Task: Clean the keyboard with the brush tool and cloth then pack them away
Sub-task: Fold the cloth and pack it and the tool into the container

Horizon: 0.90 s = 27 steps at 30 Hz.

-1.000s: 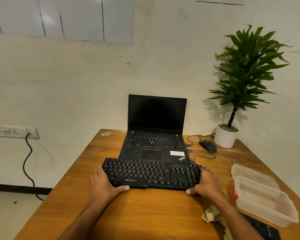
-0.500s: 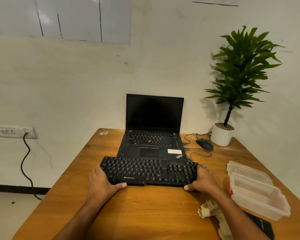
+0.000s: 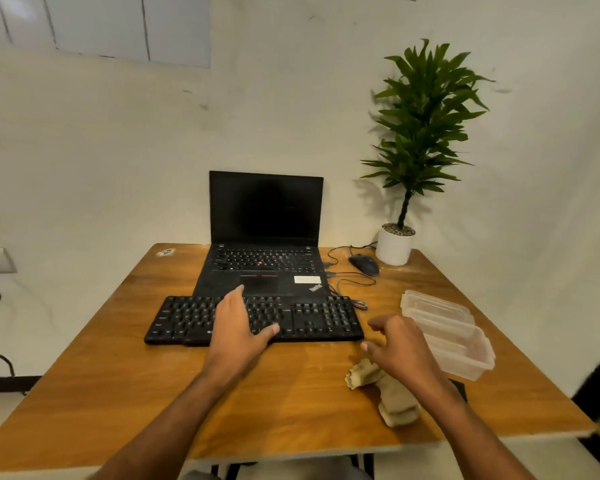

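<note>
- Lying nearest of all, the crumpled beige cloth [image 3: 392, 393] is seen on the wooden table [image 3: 118, 393], directly under the wrist of the right hand [image 3: 400, 351]; part of it is hidden by that forearm, and whether it is touched cannot be told.
- The right hand is held above the table with its fingers loosely spread and slightly bent; nothing is grasped by it.
- A dark flat object [image 3: 459, 388] is glimpsed just right of the right wrist, mostly hidden.
- The left hand [image 3: 238, 327] is laid flat on the black keyboard [image 3: 312, 318], fingers straight and pointing away, thumb stretched to the right over the keys; nothing is gripped.
- The keyboard is spread to both sides of the left hand, and its right end is found just to the left of the right hand's fingertips, apart from them.
- Clear plastic containers [image 3: 447, 332] are set to the right of the right hand, close beside it.
- Beyond the left hand's fingertips, an open black laptop [image 3: 265, 237] is placed, its front edge touching or just behind the keyboard.
- Farther off, beyond the right hand, a wired black mouse [image 3: 364, 264] is seen, and beside it a potted plant [image 3: 400, 216] against the wall.
- The brush tool cannot be made out.
</note>
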Each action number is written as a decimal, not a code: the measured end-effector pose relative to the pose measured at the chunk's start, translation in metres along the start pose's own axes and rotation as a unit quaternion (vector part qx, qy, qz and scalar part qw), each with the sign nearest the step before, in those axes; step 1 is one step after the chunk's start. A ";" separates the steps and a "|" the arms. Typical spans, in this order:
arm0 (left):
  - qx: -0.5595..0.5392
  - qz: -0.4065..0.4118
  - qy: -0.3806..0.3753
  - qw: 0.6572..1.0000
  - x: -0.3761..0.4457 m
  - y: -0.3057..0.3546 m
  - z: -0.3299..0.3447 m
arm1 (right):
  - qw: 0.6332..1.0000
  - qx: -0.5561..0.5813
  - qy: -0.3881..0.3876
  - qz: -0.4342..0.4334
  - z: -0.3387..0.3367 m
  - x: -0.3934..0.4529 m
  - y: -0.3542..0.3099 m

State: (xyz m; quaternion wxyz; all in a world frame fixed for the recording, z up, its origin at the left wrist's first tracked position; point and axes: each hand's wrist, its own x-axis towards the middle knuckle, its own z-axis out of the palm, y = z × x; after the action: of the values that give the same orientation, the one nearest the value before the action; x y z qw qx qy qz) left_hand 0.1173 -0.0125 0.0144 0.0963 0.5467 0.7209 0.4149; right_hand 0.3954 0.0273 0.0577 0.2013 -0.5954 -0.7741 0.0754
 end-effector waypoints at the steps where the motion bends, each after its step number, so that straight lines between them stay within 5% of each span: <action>1: -0.005 0.012 -0.011 1.000 -0.003 0.009 0.009 | 1.000 -0.005 0.003 0.004 -0.004 -0.006 0.004; 19: -0.014 0.213 -0.255 0.943 -0.045 0.088 0.118 | 0.999 0.029 -0.001 0.033 -0.008 -0.045 0.032; 23: -0.084 0.184 -0.240 0.949 -0.038 0.095 0.116 | 0.987 0.146 0.059 0.024 -0.010 -0.039 0.039; 27: -0.242 0.029 -0.258 0.935 -0.026 0.109 0.102 | 0.944 0.328 0.022 0.009 -0.015 -0.032 0.051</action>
State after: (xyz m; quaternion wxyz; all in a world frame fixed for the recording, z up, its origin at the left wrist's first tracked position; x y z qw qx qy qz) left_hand 0.2650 0.0214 0.0179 0.3965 0.6160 0.5326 0.4238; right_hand 0.4539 0.0092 0.0464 0.4017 -0.5048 -0.6966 0.3140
